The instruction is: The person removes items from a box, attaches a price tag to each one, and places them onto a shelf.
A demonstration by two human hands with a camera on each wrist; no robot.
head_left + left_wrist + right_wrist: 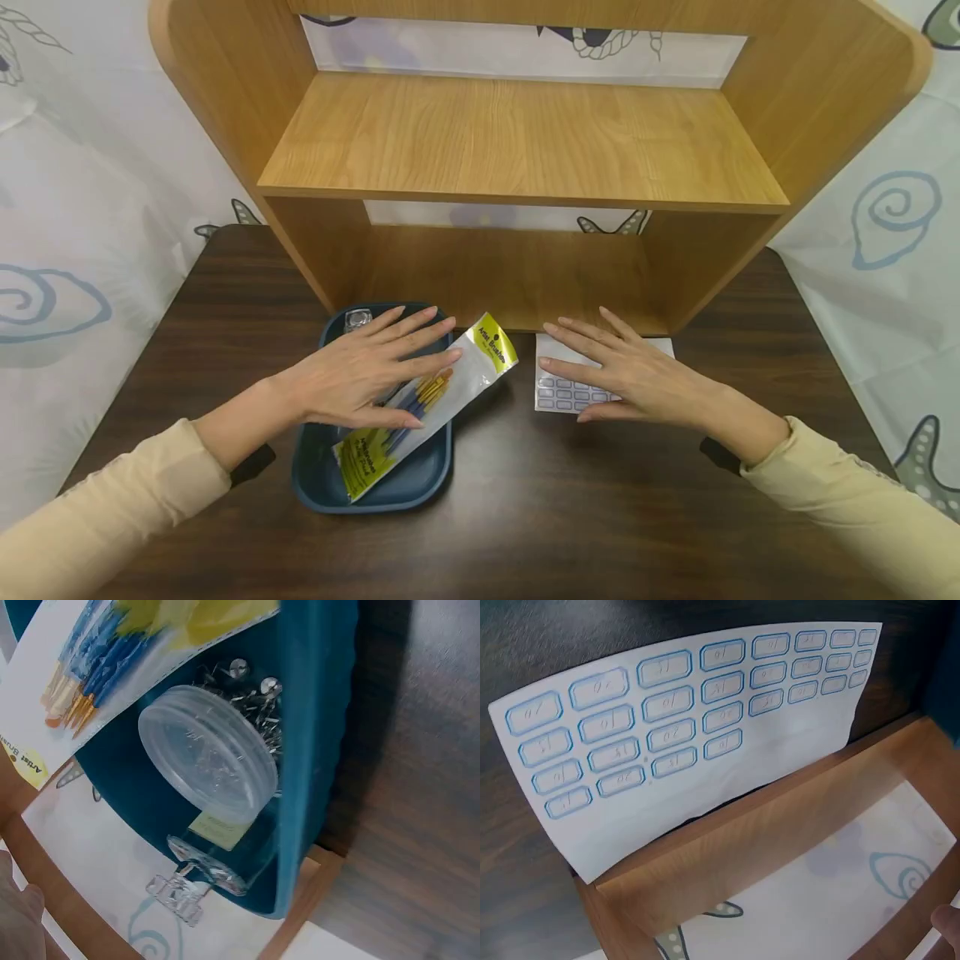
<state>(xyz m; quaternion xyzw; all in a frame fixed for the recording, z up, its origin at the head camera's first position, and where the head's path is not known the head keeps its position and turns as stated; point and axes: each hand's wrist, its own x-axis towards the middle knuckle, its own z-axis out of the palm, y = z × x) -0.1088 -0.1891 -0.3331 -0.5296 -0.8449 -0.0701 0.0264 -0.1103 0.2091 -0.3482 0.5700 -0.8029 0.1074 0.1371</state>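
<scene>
My left hand (375, 367) hovers palm down with fingers spread over a blue tray (375, 507). A clear packet of artist brushes (468, 379) with yellow ends lies slantwise across the tray, partly hidden by that hand. In the left wrist view, the tray also holds a round clear plastic container (206, 754), loose metal thumbtacks (266, 712) and a transparent clip (180, 892). With fingers spread, my right hand (626, 375) is above a white label sheet (562, 398). Blue-bordered labels with handwritten numbers (667, 701) cover part of the sheet. Neither hand grips anything.
A wooden shelf unit (517, 142) with two levels stands behind the tray and sheet. Everything sits on a dark wooden table (525, 517). Patterned white cloth (862, 333) hangs around the table.
</scene>
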